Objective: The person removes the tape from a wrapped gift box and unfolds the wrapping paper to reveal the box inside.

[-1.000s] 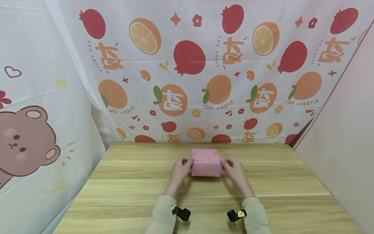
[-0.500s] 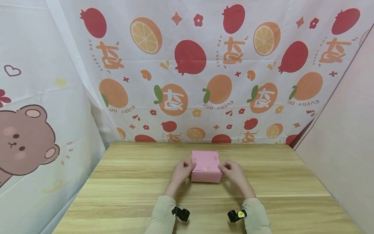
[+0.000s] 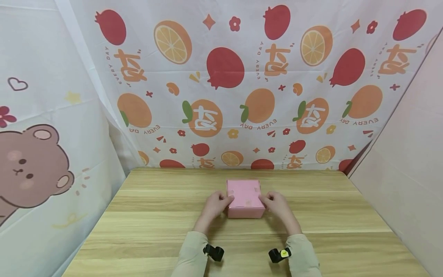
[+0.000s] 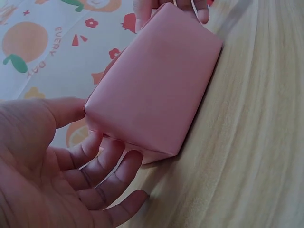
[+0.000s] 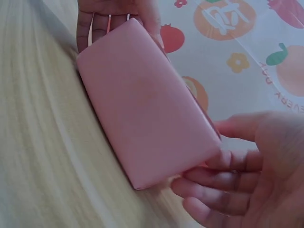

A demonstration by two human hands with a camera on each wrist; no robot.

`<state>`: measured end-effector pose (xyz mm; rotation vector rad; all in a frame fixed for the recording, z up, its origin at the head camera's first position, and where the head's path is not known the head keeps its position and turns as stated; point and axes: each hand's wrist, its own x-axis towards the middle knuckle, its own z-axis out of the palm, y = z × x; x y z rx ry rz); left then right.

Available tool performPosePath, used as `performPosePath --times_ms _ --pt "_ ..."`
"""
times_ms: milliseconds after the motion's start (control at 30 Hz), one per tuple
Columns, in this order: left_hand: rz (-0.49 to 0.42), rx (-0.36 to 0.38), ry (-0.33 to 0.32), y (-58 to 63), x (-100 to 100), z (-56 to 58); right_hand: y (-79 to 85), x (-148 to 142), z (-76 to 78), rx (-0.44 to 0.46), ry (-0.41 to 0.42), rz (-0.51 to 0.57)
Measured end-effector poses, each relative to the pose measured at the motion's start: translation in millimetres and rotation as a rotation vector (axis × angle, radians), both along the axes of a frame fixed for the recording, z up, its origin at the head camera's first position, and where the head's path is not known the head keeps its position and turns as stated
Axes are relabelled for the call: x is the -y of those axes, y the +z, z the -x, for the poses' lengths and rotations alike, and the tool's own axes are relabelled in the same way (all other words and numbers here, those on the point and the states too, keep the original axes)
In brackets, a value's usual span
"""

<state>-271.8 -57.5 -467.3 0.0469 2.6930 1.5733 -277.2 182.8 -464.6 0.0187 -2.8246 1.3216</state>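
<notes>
A small pink box (image 3: 244,194) with its lid down is between my two hands near the middle of the wooden table. Small pale patches like tape show on its top. My left hand (image 3: 215,204) grips the left side, thumb at the top edge and fingers against the side wall. On the opposite side, my right hand (image 3: 277,204) holds the box in the same way. The left wrist view shows the plain long front wall of the box (image 4: 156,80), its lower edge at or very near the tabletop. The back of the box is hidden in the wrist views.
The wooden table (image 3: 155,219) reaches back to a hanging fruit-print cloth (image 3: 238,107). A white cloth with a bear print (image 3: 31,169) hangs on the left, and a pale wall (image 3: 405,173) stands on the right.
The box has come slightly toward me and its top has turned more toward the head camera, with less of the front showing. Both hands have stayed on its sides, shifting slightly with it.
</notes>
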Motion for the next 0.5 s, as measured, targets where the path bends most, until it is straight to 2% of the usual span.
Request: performPosePath --times_ms 100,233,500 --pt "-0.007 0.020 -0.013 1.1 0 -0.2 -0.9 3 1.0 -0.022 -0.067 0.009" --pt "-0.012 0.020 -0.016 1.1 1 -1.2 -2.7 10 2.7 -0.103 -0.128 0.002" --pt "-0.036 0.019 -0.018 1.6 1 -2.2 -2.6 29 9.1 -0.262 -0.156 -0.028"
